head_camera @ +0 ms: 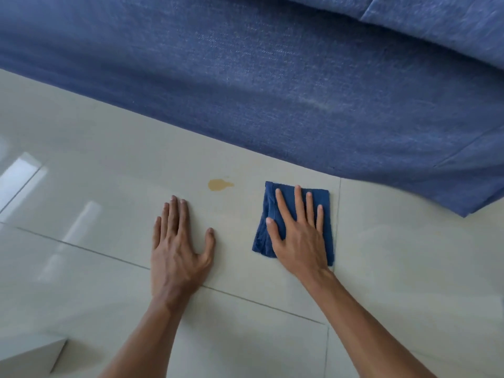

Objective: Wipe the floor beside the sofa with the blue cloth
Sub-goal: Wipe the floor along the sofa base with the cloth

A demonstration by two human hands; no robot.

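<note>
The blue cloth (293, 225), folded square, is pressed flat on the floor (409, 268) under the right hand (298, 236), its grip spread and released; its far edge lies near the sofa (272, 91) base; the left hand (178, 246) is laid flat, fingers unclenched, on bare tile; a tan spill (219, 184) sits between them, toward the sofa; open floor is left on both sides.

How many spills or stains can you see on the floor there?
1. A small tan stain lies on the pale tile between the sofa and the left hand, left of the blue cloth. The cloth under the right hand may hide more.
</note>
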